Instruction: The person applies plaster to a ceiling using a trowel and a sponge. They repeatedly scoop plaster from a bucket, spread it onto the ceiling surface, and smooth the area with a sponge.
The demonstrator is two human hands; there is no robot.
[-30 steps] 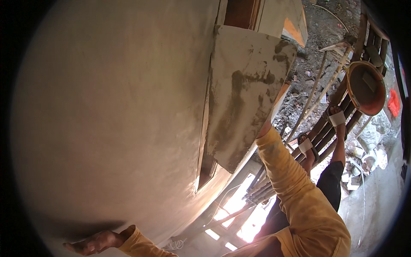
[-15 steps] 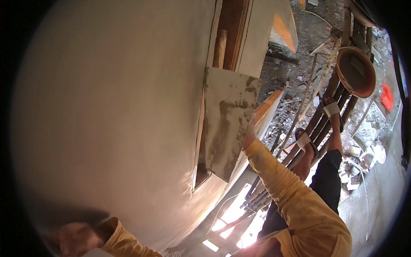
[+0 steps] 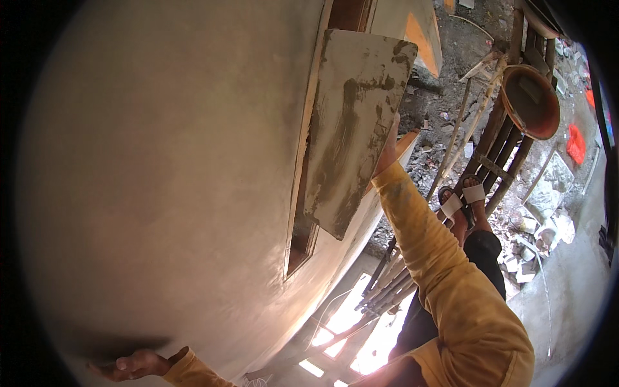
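Board, smeared — right hand gripping its right edge, arm outstretched; left hand by wall, half-curled — any hold cannot be told.

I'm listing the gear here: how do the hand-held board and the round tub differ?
The board is flat and roughly four-sided; the tub is round and hollow. The right hand holds the board; the tub stands on wooden poles. The board is pale with smears; the tub is reddish-brown. Both show greyish-brown material.
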